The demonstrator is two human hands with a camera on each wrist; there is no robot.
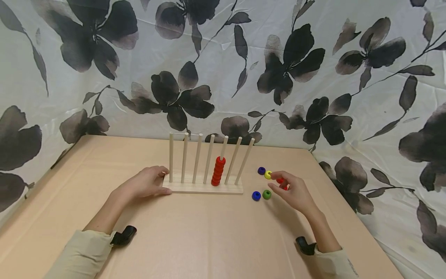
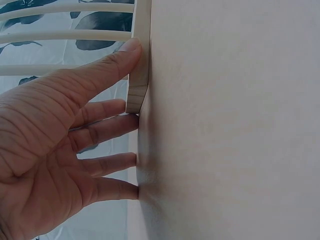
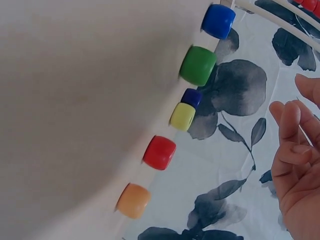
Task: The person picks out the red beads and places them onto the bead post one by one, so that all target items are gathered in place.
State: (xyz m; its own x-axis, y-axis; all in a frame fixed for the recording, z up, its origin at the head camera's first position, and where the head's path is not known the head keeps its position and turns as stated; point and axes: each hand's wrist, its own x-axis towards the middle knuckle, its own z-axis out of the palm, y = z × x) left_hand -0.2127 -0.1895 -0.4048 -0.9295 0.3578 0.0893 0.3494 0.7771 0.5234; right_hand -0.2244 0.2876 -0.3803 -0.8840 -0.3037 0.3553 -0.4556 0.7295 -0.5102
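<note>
A pale wooden peg stand (image 1: 195, 188) stands on the table with a row of upright pegs, and a stack of red beads (image 1: 218, 171) is on one of them. My left hand (image 1: 148, 182) grips the left end of its base, the thumb (image 2: 131, 46) on the front edge and fingers behind. Bent and loosely curled, my right hand (image 1: 290, 192) hovers over loose beads at the right and holds nothing. Around it lie a green bead (image 1: 266, 194), a blue bead (image 1: 256, 195) and a yellow bead (image 1: 268, 174). Its fingers partly cover red ones in the head view.
A dark blue bead (image 1: 261, 170) lies beside the yellow one. In the right wrist view an orange bead (image 3: 133, 200) sits near a red bead (image 3: 160, 152). Behind the table (image 1: 209, 232) hangs a white cloth (image 1: 223, 77) with dark flowers.
</note>
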